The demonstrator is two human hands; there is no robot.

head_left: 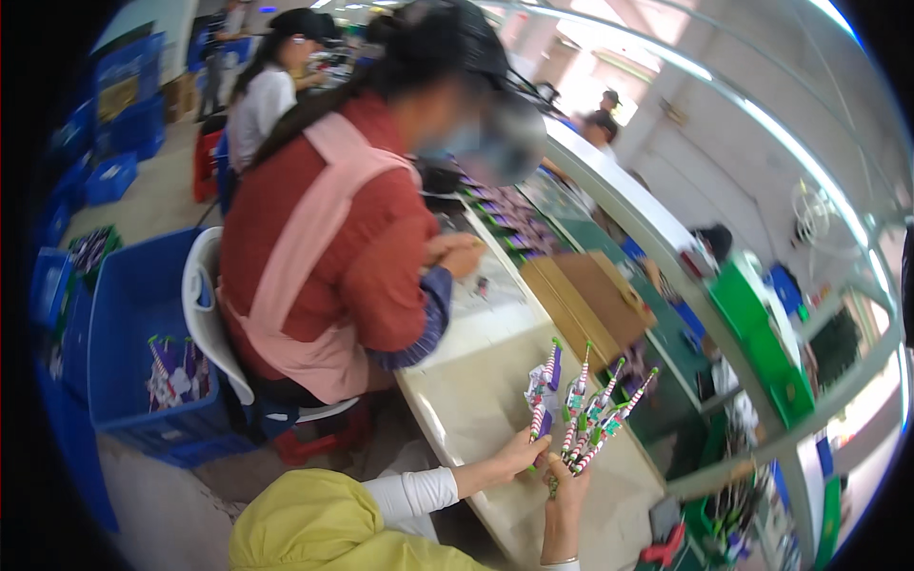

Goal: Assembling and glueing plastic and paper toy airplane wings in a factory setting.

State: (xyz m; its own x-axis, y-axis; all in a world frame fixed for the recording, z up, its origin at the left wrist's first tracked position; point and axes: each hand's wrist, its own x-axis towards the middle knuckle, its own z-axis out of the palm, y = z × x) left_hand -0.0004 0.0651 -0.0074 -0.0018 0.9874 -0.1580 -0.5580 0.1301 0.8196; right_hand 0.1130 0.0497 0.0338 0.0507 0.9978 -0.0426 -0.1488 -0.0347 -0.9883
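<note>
My left hand (522, 451) pinches the lower end of a pink-and-white striped stick (537, 411) with a green tip and a purple part. My right hand (568, 487) is closed round the lower ends of several similar striped sticks (590, 411), which fan upward. Small green and white parts sit along their middles; their exact kind I cannot make out. Both hands are close together above the pale worktable (476, 390), and the fingertips nearly meet.
A co-worker in a red top and pink apron (324, 238) sits at the left, hands over the same bench. An open cardboard box (586, 295) lies beyond the sticks. Blue bins (143, 333) stand at left; green bins (762, 333) hang on the frame at right. A red-handled tool (664, 542) lies lower right.
</note>
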